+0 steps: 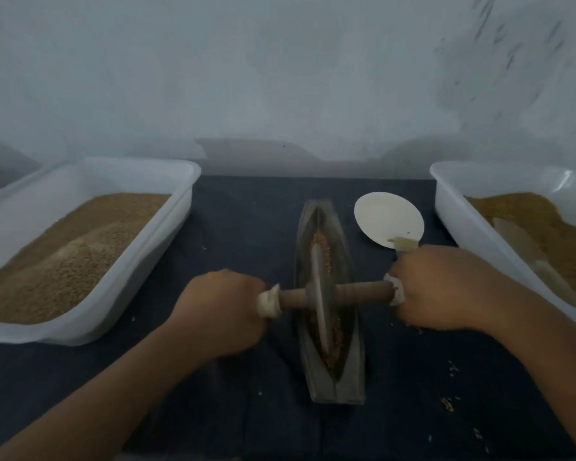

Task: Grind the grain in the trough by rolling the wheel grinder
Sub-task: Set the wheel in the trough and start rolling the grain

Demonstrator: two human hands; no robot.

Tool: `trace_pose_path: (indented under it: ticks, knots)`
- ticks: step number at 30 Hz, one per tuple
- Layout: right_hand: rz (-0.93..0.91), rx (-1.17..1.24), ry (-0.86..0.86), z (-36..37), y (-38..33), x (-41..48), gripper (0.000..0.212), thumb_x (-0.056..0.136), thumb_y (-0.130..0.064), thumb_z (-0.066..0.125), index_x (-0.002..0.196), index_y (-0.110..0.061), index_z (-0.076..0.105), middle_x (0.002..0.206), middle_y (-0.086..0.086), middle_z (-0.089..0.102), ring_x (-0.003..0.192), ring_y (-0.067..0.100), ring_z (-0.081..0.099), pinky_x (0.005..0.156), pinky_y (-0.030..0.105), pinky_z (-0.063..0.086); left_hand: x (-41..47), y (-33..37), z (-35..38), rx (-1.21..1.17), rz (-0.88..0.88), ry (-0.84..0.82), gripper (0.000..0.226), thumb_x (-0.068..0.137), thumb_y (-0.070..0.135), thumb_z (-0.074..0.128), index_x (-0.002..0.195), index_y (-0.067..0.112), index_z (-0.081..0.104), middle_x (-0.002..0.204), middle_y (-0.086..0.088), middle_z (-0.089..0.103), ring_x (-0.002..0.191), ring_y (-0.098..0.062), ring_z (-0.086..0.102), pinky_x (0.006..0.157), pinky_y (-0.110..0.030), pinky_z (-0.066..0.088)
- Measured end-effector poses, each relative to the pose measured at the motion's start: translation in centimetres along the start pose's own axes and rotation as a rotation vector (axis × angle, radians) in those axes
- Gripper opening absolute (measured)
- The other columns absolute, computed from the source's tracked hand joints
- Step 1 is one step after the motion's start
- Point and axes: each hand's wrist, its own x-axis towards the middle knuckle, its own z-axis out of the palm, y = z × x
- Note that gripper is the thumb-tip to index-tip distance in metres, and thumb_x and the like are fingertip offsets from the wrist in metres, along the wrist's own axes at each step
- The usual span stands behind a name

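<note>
Partway through grinding: fingers of left hand and right hand curled round wheel grinder axle, coarse grain seemingly left in trough at 12 and 6 o'clock.

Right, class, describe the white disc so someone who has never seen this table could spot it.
Find the dark table. Between the grey trough at its middle and the white tub on the right lies the white disc. It alone is flat and round; the tub is deep and rectangular.
</note>
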Motion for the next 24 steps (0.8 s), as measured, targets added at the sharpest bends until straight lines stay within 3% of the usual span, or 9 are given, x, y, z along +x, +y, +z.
trace_pose_path:
  ticks: [3, 6, 10, 12, 13, 15, 16, 19, 24]
  knots:
    - [0.041, -0.051, 0.126, 0.0, -0.1, 3.4, 0.023, 0.086, -0.047, 0.060, 0.069, -0.033, 0.062, 0.064, -0.009, 0.061, 0.058, 0.005, 0.055, 0.050, 0.028, 0.040, 2.9, 0.4, 0.2, 0.043, -0.069, -0.033, 0.027, 0.077, 0.055, 0.050, 0.066, 0.030, 0.052, 0.060, 0.011, 0.052, 0.051, -0.006, 0.046, 0.048, -0.025, 0.029]
    - [0.185, -0.050, 0.222, 0.0, 0.5, 7.9, 0.024, 0.093, -0.045, 0.058, 0.075, -0.030, 0.063, 0.072, -0.008, 0.058, 0.063, 0.008, 0.049, 0.058, 0.031, 0.039, 9.2, 0.8, -0.7, 0.091, -0.148, -0.019, 0.026, 0.080, 0.048, 0.057, 0.068, 0.026, 0.053, 0.071, 0.008, 0.057, 0.062, -0.019, 0.054, 0.060, -0.031, 0.043]
    - [0.221, 0.039, 0.068, 0.3, 1.1, 8.8, 0.026, 0.093, -0.044, 0.056, 0.075, -0.027, 0.062, 0.076, -0.004, 0.065, 0.069, 0.015, 0.061, 0.068, 0.037, 0.055, 11.9, 1.2, -2.4, 0.115, -0.094, -0.071, 0.023, 0.080, 0.043, 0.063, 0.069, 0.023, 0.057, 0.073, 0.006, 0.061, 0.064, -0.019, 0.057, 0.062, -0.032, 0.047]
    - [0.162, 0.095, -0.035, 0.5, 0.9, 6.2, 0.024, 0.090, -0.045, 0.059, 0.073, -0.028, 0.063, 0.069, -0.003, 0.067, 0.063, 0.010, 0.064, 0.062, 0.034, 0.056, 9.2, 0.9, -2.4, 0.109, -0.023, -0.104, 0.026, 0.081, 0.047, 0.061, 0.067, 0.026, 0.056, 0.069, 0.008, 0.059, 0.062, -0.015, 0.055, 0.057, -0.029, 0.042]
    - [0.121, 0.130, -0.066, 0.8, 0.9, 4.2, 0.022, 0.084, -0.048, 0.060, 0.072, -0.030, 0.064, 0.067, -0.006, 0.068, 0.058, 0.007, 0.064, 0.056, 0.030, 0.053, 7.1, 0.6, -2.1, 0.114, 0.025, -0.091, 0.027, 0.079, 0.050, 0.059, 0.065, 0.027, 0.055, 0.065, 0.010, 0.056, 0.058, -0.010, 0.052, 0.052, -0.026, 0.036]
    - [0.030, 0.160, -0.076, 1.2, 0.5, 0.4, 0.019, 0.069, -0.057, 0.053, 0.079, -0.045, 0.064, 0.077, -0.034, 0.064, 0.064, -0.007, 0.062, 0.047, 0.024, 0.042, 3.5, 0.2, -1.6, 0.122, 0.104, -0.019, 0.027, 0.073, 0.054, 0.056, 0.061, 0.031, 0.051, 0.055, 0.012, 0.049, 0.049, -0.003, 0.044, 0.046, -0.023, 0.025]
    - [0.009, 0.160, -0.066, 1.5, 0.3, -0.7, 0.022, 0.066, -0.059, 0.049, 0.082, -0.051, 0.062, 0.079, -0.040, 0.060, 0.068, -0.011, 0.060, 0.046, 0.022, 0.037, 2.6, 0.1, -1.4, 0.124, 0.128, 0.012, 0.027, 0.071, 0.056, 0.055, 0.059, 0.032, 0.049, 0.051, 0.013, 0.047, 0.045, -0.002, 0.042, 0.044, -0.022, 0.022]
    - [0.066, 0.073, 0.030, 2.1, 0.4, 0.9, 0.022, 0.074, -0.054, 0.051, 0.069, -0.034, 0.060, 0.062, -0.010, 0.062, 0.055, 0.004, 0.057, 0.049, 0.026, 0.039, 3.9, 0.3, -1.0, 0.125, 0.074, 0.018, 0.029, 0.072, 0.056, 0.056, 0.059, 0.030, 0.051, 0.052, 0.012, 0.048, 0.045, -0.005, 0.044, 0.045, -0.022, 0.024]
    - [0.231, 0.029, 0.239, 0.1, 0.7, 8.2, 0.027, 0.093, -0.046, 0.054, 0.071, -0.030, 0.058, 0.075, -0.006, 0.063, 0.070, 0.016, 0.060, 0.072, 0.040, 0.059, 11.5, 0.7, -1.0, 0.083, -0.121, -0.028, 0.021, 0.079, 0.044, 0.063, 0.069, 0.026, 0.061, 0.068, 0.008, 0.060, 0.060, -0.015, 0.056, 0.053, -0.028, 0.037]
